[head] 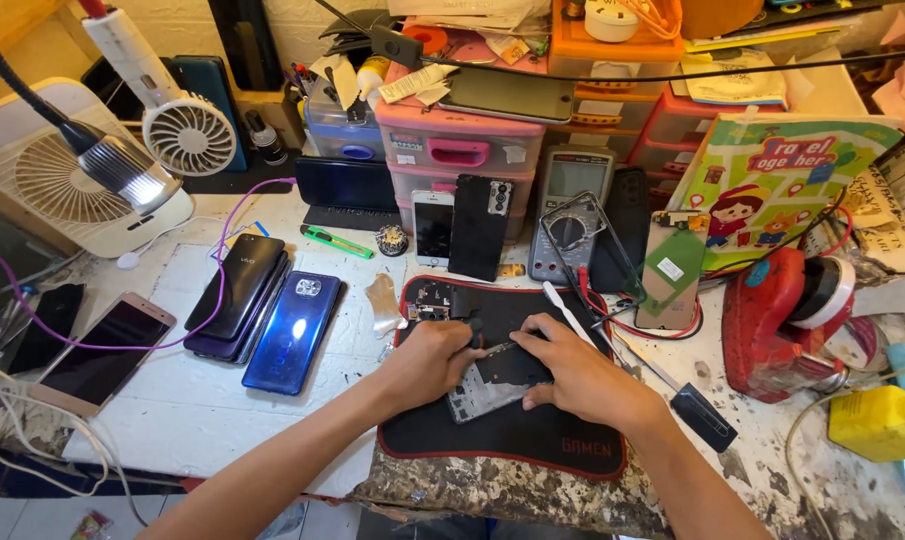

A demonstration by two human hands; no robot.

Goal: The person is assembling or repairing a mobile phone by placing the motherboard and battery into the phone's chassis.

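Opened smartphone (495, 385), back cover off, lies flat on the black work mat (533, 440) at the centre of the bench, its grey inner frame and dark board showing between both hands. Left hand (435, 362) comes in from seven o'clock, fingers curled tight around a small dark-handled screwdriver (485, 340), the tool's tip angled down toward the phone's upper edge. Right hand (578, 372) comes in from five o'clock, fingers loosely bent and spread a little, fingertips pressing on the phone's right side, pinning it to the mat; nothing is gripped in it.

The mat is soft-looking, matte, rounded at the corners with a red stitched border. At nine o'clock from the hands sits a glossy blue phone (295, 330), face down, beside a stack of dark glassy phones (238, 295). At twelve o'clock a grey multimeter (570, 215) leans against pink plastic drawers (460, 150), its red and black leads trailing onto the mat. At three o'clock stands a bulky red tool (773, 325). The bench top (213, 410) is white, chipped and flaking at its near edge.
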